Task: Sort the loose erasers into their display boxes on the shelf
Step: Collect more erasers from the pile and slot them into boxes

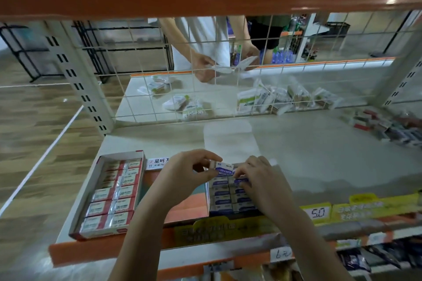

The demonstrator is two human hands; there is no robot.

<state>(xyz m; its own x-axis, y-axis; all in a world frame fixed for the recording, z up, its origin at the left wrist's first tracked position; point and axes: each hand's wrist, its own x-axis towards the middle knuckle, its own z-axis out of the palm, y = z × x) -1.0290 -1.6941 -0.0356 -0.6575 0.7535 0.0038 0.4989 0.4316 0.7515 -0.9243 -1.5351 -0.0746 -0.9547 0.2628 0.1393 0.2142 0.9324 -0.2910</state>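
Left hand (182, 173) pinches white-and-purple wrapped eraser (222, 167) marked "ERASER" over purple-eraser display box (230, 198); right hand (258, 180), fingers curled, presses boxed erasers; red-and-white eraser box (109, 194) at 9 o'clock; yellow tag (317, 212) reads "5.0".

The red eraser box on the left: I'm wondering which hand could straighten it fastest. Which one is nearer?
Left. The left hand pinches a blue eraser just right of the red eraser box; the right hand lies farther right, over the blue eraser box.
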